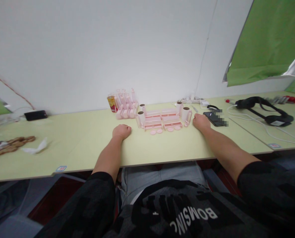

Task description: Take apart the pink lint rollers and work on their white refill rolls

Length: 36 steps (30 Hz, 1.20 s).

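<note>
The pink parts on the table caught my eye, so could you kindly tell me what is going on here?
Neither hand appears to hold anything. The person's left hand and right hand rest as fists on the table, either side of the pink parts. White cylinders stand at both ends of that group, and a phone lies beside the right hand.

On the table (159, 148), trays (172, 117) lie between the left hand (122, 131) and right hand (202, 122), cylinders (185, 115) at both ends, discs (170, 129) along the near side. Parts (126, 104) cluster left of the trays; a phone (213, 119), then a headset (264, 110), lie farther right.
</note>
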{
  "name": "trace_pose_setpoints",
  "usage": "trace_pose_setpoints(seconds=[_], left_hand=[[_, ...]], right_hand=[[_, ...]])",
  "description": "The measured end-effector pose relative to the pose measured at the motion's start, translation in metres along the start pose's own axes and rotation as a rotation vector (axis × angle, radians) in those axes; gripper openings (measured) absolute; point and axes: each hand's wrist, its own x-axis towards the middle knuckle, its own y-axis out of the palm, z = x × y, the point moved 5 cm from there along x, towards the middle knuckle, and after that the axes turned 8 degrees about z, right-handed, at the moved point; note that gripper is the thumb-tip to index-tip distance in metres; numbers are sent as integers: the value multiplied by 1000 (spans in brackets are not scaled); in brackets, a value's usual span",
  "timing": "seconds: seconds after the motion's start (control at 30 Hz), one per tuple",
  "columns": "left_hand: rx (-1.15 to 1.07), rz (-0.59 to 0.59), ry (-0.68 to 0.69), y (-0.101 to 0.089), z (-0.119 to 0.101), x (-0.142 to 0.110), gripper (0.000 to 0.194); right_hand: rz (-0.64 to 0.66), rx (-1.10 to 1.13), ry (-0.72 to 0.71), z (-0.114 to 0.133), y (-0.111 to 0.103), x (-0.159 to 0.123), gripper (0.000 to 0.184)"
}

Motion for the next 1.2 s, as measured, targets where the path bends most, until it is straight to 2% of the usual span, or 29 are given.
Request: trace_pose_setpoints(seconds=[0.13, 0.27, 0.43, 0.5, 0.57, 0.63, 0.67, 0.7, 0.8, 0.87, 0.9, 0.97, 1.07, 1.2], left_hand=[[-30, -34, -4, -6, -1, -1, 49], [-84, -115, -1, -16, 1, -7, 51], [-193, -214, 72, -22, 2, -20, 47], [-241, -245, 116, -22, -7, -21, 45], [-382, -319, 202, -26, -22, -19, 45], [-517, -398, 289, -33, -38, -16, 46], [-547, -423, 296, -36, -45, -14, 48], [-567, -436, 282, -39, -51, -12, 50], [-590, -441, 197, -45, -60, -6, 50], [-574, -434, 165, -46, -62, -6, 50], [-565, -426, 158, -46, -62, -6, 50], [-553, -408, 151, -43, -61, -7, 49], [-557, -392, 161, -37, -60, -8, 45], [-584, -366, 172, -30, -59, -6, 42]], right_hand=[[-36, 54, -3, 1, -4, 4, 29], [-136, 155, -2, 1, -14, 4, 18], [-344, 336, 59, -21, -36, -11, 14], [-463, 437, 80, -27, -46, -21, 17], [-538, 518, 37, -19, -52, -36, 24], [-548, 566, -65, 8, -55, -56, 32], [-528, 605, -221, 30, -56, -69, 36], [-445, 602, -394, 58, -54, -82, 37], [-72, 427, -872, 144, -43, -126, 31], [83, 349, -1043, 188, -37, -146, 22], [121, 321, -1099, 206, -35, -151, 18], [101, 255, -1132, 236, -35, -150, 14], [73, 70, -1141, 272, -31, -136, 20], [90, -120, -1016, 304, -19, -118, 30]])
